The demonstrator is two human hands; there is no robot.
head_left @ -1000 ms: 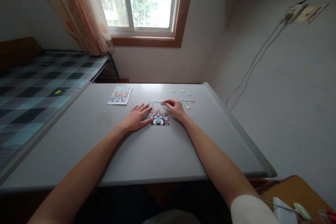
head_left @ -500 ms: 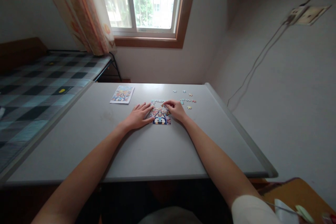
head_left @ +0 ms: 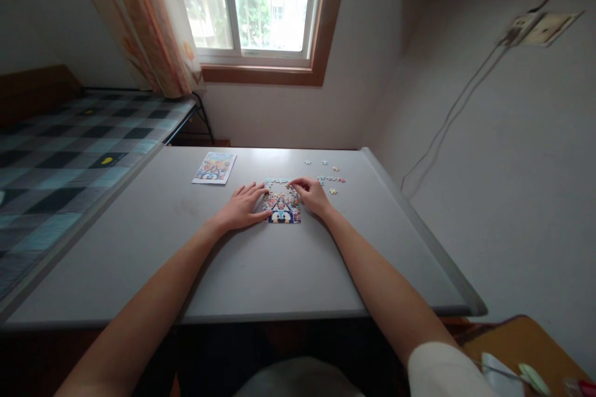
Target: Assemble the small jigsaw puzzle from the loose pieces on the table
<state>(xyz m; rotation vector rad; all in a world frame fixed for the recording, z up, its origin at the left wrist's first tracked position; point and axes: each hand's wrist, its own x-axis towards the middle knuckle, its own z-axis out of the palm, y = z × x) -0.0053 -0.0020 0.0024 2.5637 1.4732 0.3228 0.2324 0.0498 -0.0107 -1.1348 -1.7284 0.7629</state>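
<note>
A partly assembled jigsaw puzzle (head_left: 282, 216) lies on the grey-white table, with a gap in its upper part where the table shows through. My left hand (head_left: 244, 206) rests flat with fingers spread, its fingertips and thumb touching the puzzle's left edge. At the upper right of the puzzle, my right hand (head_left: 311, 195) pinches a small jigsaw piece (head_left: 288, 186) between thumb and forefinger. Several loose jigsaw pieces (head_left: 333, 191) are scattered to the right of and beyond my right hand. A printed picture sheet (head_left: 214, 168) with a similar design lies at the back left.
The table (head_left: 261, 279) stands below a window (head_left: 270, 6). On the left is a bed with a checked cover (head_left: 116, 130); a patterned curtain (head_left: 153, 31) hangs above it. A cable (head_left: 451, 108) runs down the right wall from a socket. A brown stool-like surface (head_left: 516, 335) holds small items.
The view has shifted very slightly. Both hands stay in nearly the same place, the right one still pinching at the puzzle's upper right.
</note>
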